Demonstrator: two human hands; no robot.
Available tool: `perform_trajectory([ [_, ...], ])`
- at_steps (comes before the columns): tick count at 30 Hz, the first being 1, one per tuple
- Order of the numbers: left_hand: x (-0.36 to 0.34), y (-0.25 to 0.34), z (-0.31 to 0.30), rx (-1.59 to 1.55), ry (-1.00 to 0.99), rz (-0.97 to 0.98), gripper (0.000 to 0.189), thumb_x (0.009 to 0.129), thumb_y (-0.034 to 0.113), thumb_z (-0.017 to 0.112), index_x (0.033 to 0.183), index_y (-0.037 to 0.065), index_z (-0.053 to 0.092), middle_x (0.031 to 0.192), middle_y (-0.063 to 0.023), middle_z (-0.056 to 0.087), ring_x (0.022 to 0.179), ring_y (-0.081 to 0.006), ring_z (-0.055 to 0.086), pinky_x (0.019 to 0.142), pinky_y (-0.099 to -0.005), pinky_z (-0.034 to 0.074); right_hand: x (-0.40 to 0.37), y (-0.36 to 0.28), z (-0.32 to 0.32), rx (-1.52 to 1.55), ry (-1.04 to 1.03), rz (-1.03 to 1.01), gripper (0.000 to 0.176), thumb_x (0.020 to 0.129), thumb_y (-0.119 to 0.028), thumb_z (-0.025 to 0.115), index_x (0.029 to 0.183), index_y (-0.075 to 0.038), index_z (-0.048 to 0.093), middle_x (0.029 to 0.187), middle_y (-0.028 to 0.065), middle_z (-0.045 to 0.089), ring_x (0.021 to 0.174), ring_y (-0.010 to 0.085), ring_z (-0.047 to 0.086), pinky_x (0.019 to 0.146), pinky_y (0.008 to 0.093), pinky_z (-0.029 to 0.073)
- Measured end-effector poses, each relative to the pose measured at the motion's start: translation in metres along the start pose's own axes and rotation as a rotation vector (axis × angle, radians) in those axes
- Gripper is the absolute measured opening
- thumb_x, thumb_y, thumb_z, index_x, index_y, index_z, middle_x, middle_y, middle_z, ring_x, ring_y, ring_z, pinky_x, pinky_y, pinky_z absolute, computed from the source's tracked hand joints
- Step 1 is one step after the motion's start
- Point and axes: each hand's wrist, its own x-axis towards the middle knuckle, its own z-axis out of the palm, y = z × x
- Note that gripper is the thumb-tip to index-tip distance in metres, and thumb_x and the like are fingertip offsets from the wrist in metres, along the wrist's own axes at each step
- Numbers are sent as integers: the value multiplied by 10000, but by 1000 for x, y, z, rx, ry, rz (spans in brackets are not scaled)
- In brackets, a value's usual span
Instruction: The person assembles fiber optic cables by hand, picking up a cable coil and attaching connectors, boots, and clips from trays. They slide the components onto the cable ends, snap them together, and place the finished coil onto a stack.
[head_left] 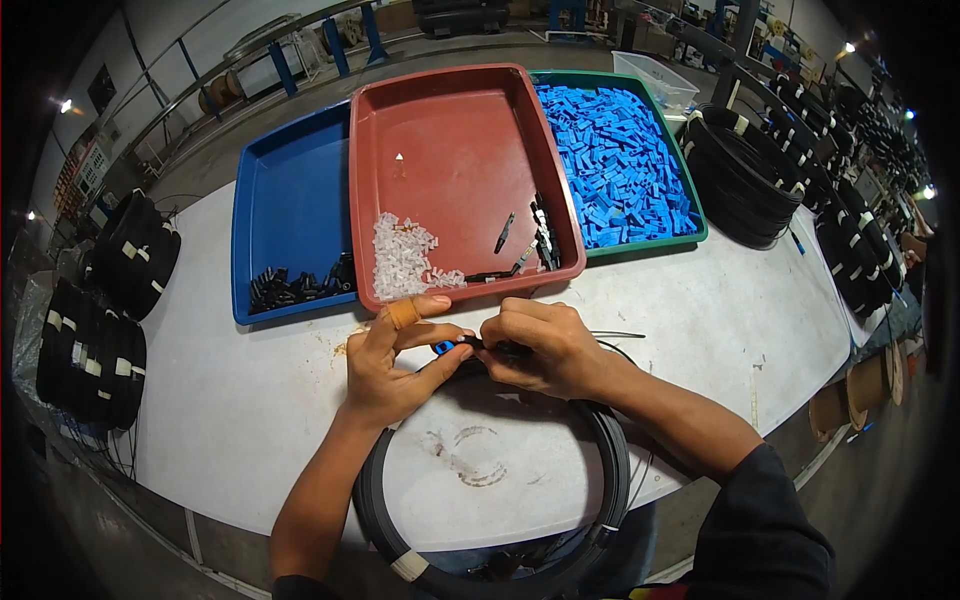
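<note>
Between the thumb and fingertips of my left hand (392,358) is a small cable connector (444,348), blue at its left end and black further right. A tan tape band wraps one finger of that hand. My right hand (545,345) is closed around the connector's black right side, close against my left fingertips; its grip partly hides the part. Below both hands lies a coil of black cable (618,470), bound with white tape and reaching over the table's front edge. A loose cable end (615,334) sticks out to the right, behind my right hand.
A red tray (450,130) holds clear plastic pieces (400,255) and black connector parts (543,235). It overlaps a blue tray (290,190) with black pieces and a green tray (690,200) full of blue clips. Cable coils (745,175) stand at both sides of the white table (230,420).
</note>
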Motion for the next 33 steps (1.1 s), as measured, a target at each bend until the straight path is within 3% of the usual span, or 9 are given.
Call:
perform_trajectory([
  [1,0,0,0,0,3,-1,610,796,-49,833,1295,3,486,951,-134,776,954,-164,743,891,-263,539,0,-1,-1,22,-19,19,226,811,-13,746,999,-30,621,865,111,601,747,307,647,636,396,521],
  [8,5,12,1,25,29,-113,591,815,-13,833,1287,6,478,970,-118,782,993,-171,736,930,-281,526,0,0,-2,-81,3,-2,232,817,-4,746,1009,-38,619,897,99,601,752,276,651,624,380,521],
  [10,7,16,1,-71,55,-343,591,835,11,820,1303,14,461,1007,-124,775,1034,-192,733,982,-295,499,1,-1,-2,-103,55,-8,220,824,-5,745,1004,-43,624,894,90,606,740,261,654,617,371,523],
  [14,5,-4,-1,-114,111,-263,619,863,172,817,1324,11,437,1068,-117,758,1071,-136,650,1020,-317,462,2,-2,3,-89,136,38,201,833,1,741,991,-43,625,882,88,619,720,262,659,614,370,524],
  [19,2,-8,-1,-158,149,-253,490,885,72,774,1249,34,448,1152,-134,750,1042,-132,655,960,-288,503,1,5,8,-152,259,138,186,840,-17,756,971,-37,625,870,101,645,705,267,670,603,364,517],
  [21,6,1,3,-468,249,-375,536,868,129,808,1219,69,408,1110,-160,730,1037,-185,680,974,-322,521,2,5,6,-172,239,142,185,842,-25,759,971,-36,627,875,102,647,710,270,670,609,366,517],
  [29,3,-10,0,-456,232,-267,555,815,-43,816,1147,95,393,1059,-141,648,1026,-236,699,946,-354,571,2,4,5,-130,236,161,209,823,21,697,1015,-17,623,925,134,652,790,306,669,683,386,529],
  [31,3,-11,0,-468,228,-238,553,814,-53,812,1147,96,395,1059,-128,622,1022,-245,701,947,-361,574,1,7,6,-135,245,111,268,788,99,654,1037,6,626,930,108,664,694,188,600,609,306,483],
  [33,5,-10,2,-522,240,-201,517,799,-126,784,1118,63,424,1041,-112,587,981,-229,708,889,-319,586,1,7,5,-135,241,111,273,782,100,647,1038,8,624,933,110,663,691,190,597,615,307,484],
])
